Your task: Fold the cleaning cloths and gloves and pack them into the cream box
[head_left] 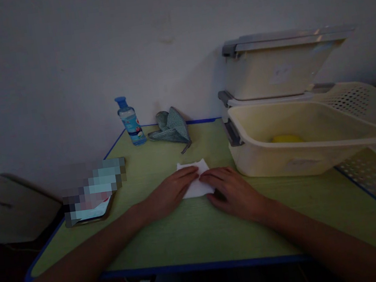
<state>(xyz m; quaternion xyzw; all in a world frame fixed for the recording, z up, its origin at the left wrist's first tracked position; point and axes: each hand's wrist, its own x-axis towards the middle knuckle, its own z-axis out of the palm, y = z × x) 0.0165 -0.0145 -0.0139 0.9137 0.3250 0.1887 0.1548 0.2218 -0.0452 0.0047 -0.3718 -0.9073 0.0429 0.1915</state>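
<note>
the left hand (167, 193) lay on a white sheet (197, 188) (cloth or paper, unclear), fingers (183, 174) outstretched; the right hand (235, 191) touched it with curved fingers, thumb (220, 203) apart.

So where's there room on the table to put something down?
There's bare table between phone and left hand, between tub and right forearm, and between sheet and near edge. Crowded: back left with bottle and cloth, back right with tub.

free tabletop (129, 185) between phone (101, 189) and left hand (167, 193), tub (280, 159) rightward
</note>
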